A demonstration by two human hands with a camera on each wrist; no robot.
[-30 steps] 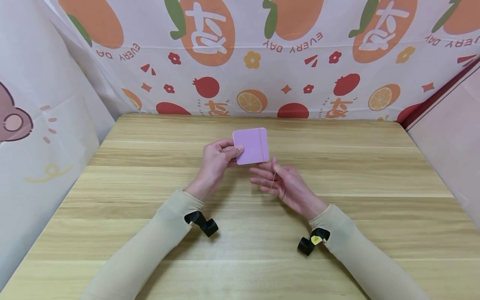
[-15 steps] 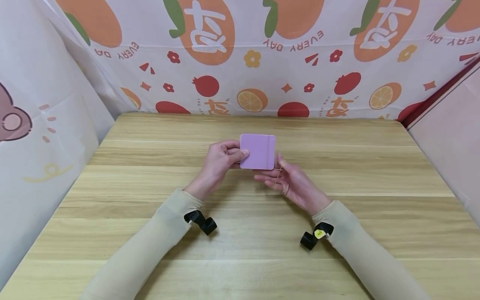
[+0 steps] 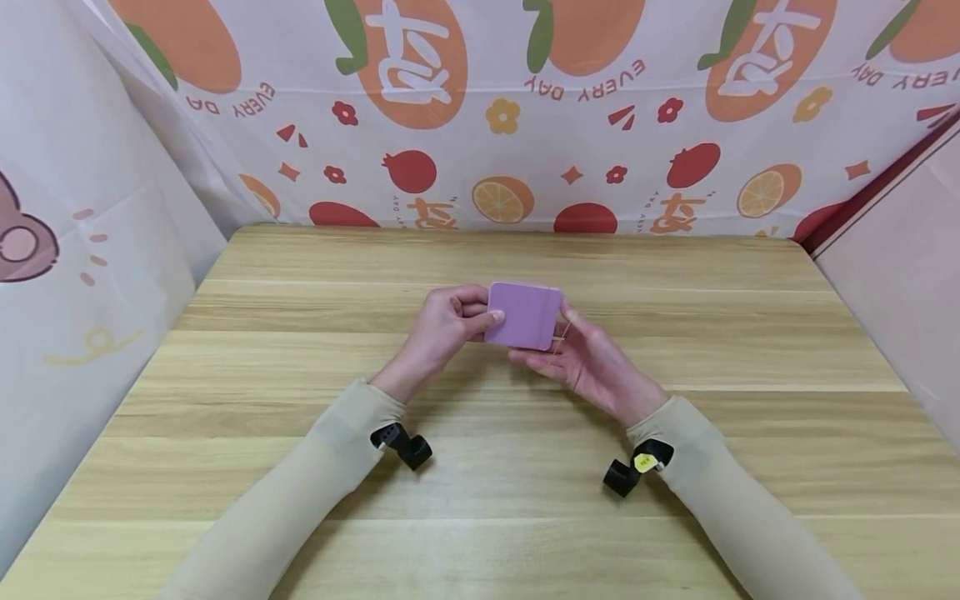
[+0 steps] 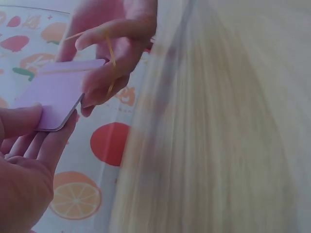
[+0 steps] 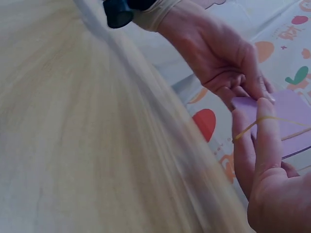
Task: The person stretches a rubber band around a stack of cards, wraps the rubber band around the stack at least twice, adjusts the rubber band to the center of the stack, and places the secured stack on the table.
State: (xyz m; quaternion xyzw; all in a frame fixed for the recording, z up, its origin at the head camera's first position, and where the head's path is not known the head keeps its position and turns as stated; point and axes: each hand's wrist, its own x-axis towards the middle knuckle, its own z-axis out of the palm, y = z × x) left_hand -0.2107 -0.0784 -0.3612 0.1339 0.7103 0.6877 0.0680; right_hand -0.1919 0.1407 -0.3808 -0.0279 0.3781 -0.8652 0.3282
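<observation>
Over the wooden surface (image 3: 480, 492), the two hands work close together, both at the purple square (image 3: 522, 315), which is held up between them. The left hand (image 3: 438, 329) pinches its left side, thumb on top and fingers beneath; the right hand (image 3: 600, 371) is loosely spread at its right edge, fingertips touching it. The square has a thin line across it near that edge. Smallest is the yellow elastic band (image 4: 111, 53), stretched over the right fingers. The step seems to be looping it round the square; the next move probably calls for slipping those fingers free.
</observation>
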